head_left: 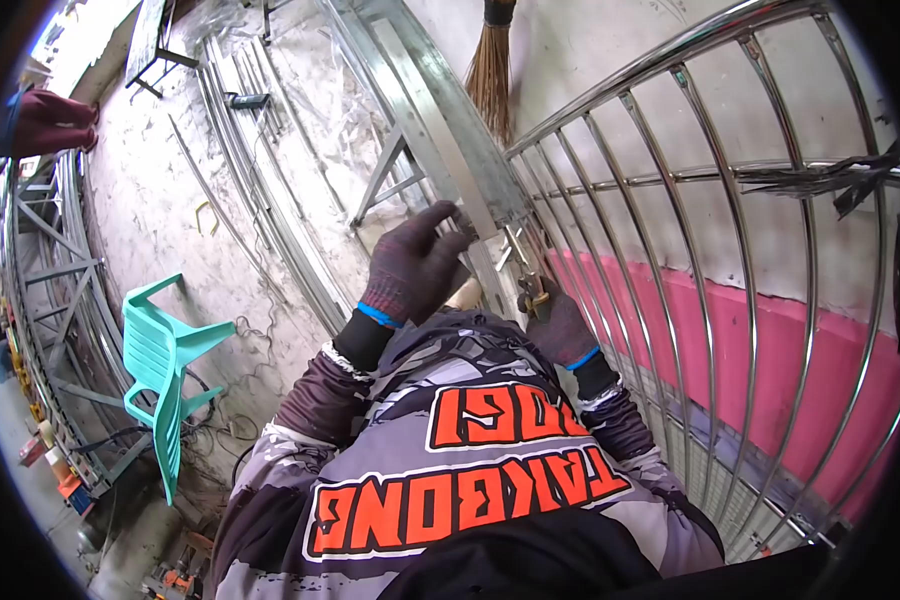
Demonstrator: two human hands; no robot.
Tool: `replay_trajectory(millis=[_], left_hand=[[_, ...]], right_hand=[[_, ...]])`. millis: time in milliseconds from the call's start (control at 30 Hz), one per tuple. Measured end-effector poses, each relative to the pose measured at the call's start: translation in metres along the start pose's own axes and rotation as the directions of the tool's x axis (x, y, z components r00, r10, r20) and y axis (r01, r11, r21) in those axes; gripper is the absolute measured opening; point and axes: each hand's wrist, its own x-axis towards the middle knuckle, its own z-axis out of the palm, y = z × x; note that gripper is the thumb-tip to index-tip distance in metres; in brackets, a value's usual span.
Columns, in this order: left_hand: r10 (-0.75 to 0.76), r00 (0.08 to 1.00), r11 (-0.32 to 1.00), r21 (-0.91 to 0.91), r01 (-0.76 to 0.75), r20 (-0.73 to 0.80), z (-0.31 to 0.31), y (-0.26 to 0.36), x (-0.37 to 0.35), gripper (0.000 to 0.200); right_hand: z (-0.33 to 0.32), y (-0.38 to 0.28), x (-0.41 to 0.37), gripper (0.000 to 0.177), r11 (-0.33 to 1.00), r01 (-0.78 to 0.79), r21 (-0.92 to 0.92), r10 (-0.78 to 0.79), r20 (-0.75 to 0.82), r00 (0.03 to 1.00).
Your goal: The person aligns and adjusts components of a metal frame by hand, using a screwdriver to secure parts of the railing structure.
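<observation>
My left hand [418, 262], in a dark knit glove with a blue cuff edge, is beside a long flat metal bar [450, 160]. Its thumb and forefinger are bent toward each other around a small grey piece that I cannot make out. My right hand [562, 328], gloved the same way, is closed around a small metal tool with a brass-coloured part [536, 298]. That tool is at the near end of the bar, by some bright metal parts [512, 250]. The bar lies along a grey steel bench [410, 60]. The fingers of my right hand are partly hidden.
Close on the right stands a shiny tubular railing [705, 130] before a pink-and-white wall. A broom [492, 75] leans beyond the bench. Long metal lengths [260, 190] lie on the floor, left of which are a turquoise chair [175, 365], a steel rack [60, 270] and a person's legs [55, 122].
</observation>
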Motion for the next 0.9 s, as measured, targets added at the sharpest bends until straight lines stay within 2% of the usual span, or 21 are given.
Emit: replay_trajectory(millis=[33,100,167,233,300,367,500,533,567,633,667,800,867,900], left_hand=[[0.003,1.000,1.000,0.004,-0.003,-0.003,-0.004,-0.003,0.000,0.050],[-0.035,0.995,0.988,-0.155,0.020,-0.094,-0.009,-0.009,0.001,0.047],[0.015,0.991,0.990,-0.138,-0.033,-0.134,-0.015,-0.006,0.001,0.049],[0.107,0.992,0.948,0.294,-0.121,0.063,-0.032,0.014,0.003,0.055],[0.401,0.912,0.780,0.489,-0.390,0.088,-0.035,0.008,0.017,0.069],[0.397,0.914,0.689,0.630,-0.359,0.086,-0.040,0.021,0.031,0.068],[0.356,0.931,0.692,0.691,-0.209,-0.074,-0.036,0.035,0.063,0.057],[0.375,0.922,0.633,0.752,-0.183,-0.092,-0.036,0.042,0.067,0.057],[0.378,0.921,0.633,0.752,-0.183,-0.094,-0.037,0.040,0.075,0.057],[0.427,0.901,0.566,0.753,-0.335,0.079,-0.038,0.036,0.086,0.057],[0.416,0.905,0.571,0.750,-0.335,0.088,-0.037,0.034,0.087,0.059],[0.383,0.918,0.619,0.710,-0.336,0.100,-0.037,0.029,0.083,0.063],[0.470,0.850,0.433,0.778,-0.456,0.237,-0.037,0.028,0.073,0.064],[0.468,0.853,0.434,0.781,-0.449,0.230,-0.033,0.032,0.068,0.064]], right_hand=[[-0.005,-0.007,0.001,0.050,1.000,0.002,0.000,-0.002,0.016,1.000],[-0.010,-0.008,0.005,0.051,1.000,0.009,-0.001,-0.009,0.033,0.999],[-0.013,-0.001,0.012,0.054,0.994,0.098,0.056,-0.102,0.082,0.991],[-0.018,0.003,0.019,0.057,0.992,0.120,0.040,-0.124,0.103,0.987],[-0.023,0.001,0.021,0.061,0.990,0.142,0.023,-0.144,0.132,0.981],[-0.028,-0.010,0.018,0.068,0.997,0.027,0.077,-0.039,0.166,0.985],[-0.035,0.017,0.029,0.071,0.988,0.113,0.107,-0.130,0.162,0.978],[-0.040,0.014,0.032,0.070,0.988,0.143,0.062,-0.152,0.183,0.971],[-0.046,0.011,0.035,0.070,0.985,0.173,0.016,-0.173,0.201,0.964],[-0.057,0.002,0.040,0.070,0.980,0.192,-0.053,-0.176,0.218,0.960],[-0.061,-0.001,0.042,0.070,0.970,0.210,-0.120,-0.177,0.240,0.955],[-0.070,-0.005,0.058,0.071,0.961,0.248,-0.125,-0.206,0.281,0.937],[-0.072,-0.004,0.068,0.070,0.948,0.291,-0.129,-0.239,0.313,0.919],[-0.075,-0.003,0.074,0.070,0.947,0.295,-0.129,-0.242,0.320,0.916]])
